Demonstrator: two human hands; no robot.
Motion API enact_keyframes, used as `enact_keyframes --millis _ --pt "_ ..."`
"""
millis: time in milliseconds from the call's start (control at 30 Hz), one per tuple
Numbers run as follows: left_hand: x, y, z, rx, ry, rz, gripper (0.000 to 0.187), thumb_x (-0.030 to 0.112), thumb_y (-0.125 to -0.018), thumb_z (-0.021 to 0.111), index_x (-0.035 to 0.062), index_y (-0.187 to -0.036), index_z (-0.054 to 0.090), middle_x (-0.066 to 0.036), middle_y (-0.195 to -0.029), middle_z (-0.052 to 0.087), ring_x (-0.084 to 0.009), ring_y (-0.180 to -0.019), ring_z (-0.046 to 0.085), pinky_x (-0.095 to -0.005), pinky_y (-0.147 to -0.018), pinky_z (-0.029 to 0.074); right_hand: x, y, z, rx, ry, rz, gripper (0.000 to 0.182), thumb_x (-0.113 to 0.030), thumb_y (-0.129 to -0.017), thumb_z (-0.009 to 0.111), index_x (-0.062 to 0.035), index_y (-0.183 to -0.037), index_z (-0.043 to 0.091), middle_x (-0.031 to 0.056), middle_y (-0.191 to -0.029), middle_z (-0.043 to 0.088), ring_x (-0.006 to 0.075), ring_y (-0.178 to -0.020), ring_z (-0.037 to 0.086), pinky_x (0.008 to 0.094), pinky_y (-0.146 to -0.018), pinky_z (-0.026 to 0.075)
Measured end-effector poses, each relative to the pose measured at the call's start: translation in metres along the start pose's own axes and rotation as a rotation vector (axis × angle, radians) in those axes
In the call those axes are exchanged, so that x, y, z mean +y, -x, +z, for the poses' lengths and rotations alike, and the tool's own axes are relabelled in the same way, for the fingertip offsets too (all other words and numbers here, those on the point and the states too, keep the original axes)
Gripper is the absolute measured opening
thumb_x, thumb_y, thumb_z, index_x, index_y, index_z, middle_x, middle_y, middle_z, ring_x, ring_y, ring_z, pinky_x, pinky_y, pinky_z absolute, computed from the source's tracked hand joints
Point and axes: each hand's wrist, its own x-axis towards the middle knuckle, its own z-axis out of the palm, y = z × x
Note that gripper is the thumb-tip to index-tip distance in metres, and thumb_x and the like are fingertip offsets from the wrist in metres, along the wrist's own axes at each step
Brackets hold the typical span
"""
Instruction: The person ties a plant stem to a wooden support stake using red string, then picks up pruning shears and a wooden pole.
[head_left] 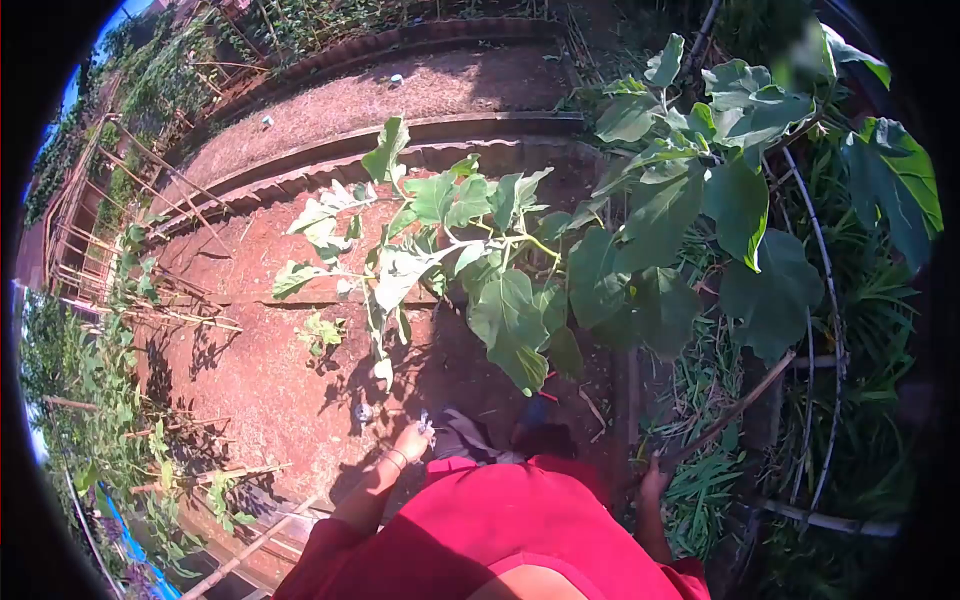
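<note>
My left hand (410, 443), with a thin band at the wrist, is closed on a small whitish-purple thing (426, 425) in front of my red shirt. I cannot make out what that thing is. Shade darkens my right hand (652, 480), which appears wrapped around the lower end of a brown stick (735, 408). The stick slants up to the right. Ahead of me a large-leafed plant (510, 315), which looks like an eggplant, spreads across the bed, its leaves above both hands.
A small leafy plant (320, 333) grows in the reddish soil (235, 370). Bamboo poles (90, 250) and vines stand on the left. Low edging (440, 128) borders the beds behind. On the right are thin bent canes (828, 300) and long grass (705, 490).
</note>
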Motion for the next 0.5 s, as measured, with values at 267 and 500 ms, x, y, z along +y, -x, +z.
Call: enact_keyframes --millis 267,500 --pt "-0.108 0.049 0.032 -0.097 -0.068 -0.197 0.033 0.031 -0.094 0.062 -0.0004 -0.101 0.067 -0.024 -0.093 0.072 -0.0414 -0.092 0.071 -0.0515 -0.082 0.052 -0.051 -0.054 0.01 -0.176 -0.195 -0.002 0.027 -0.027 -0.103 0.067 -0.0152 -0.086 0.05 -0.0055 -0.064 0.042 0.0084 -0.052 0.038 0.0291 -0.052 0.035" --pt "-0.137 0.023 0.014 -0.07 -0.126 -0.187 0.035 0.033 -0.094 0.062 -0.0003 -0.102 0.068 -0.026 -0.096 0.072 -0.0431 -0.094 0.07 -0.0525 -0.082 0.053 -0.061 0.014 0.025 -0.04 -0.201 -0.214 0.02 -0.023 -0.103 0.068 -0.0106 -0.091 0.058 -0.0047 -0.071 0.046 0.0078 -0.06 0.042 0.0279 -0.057 0.039"
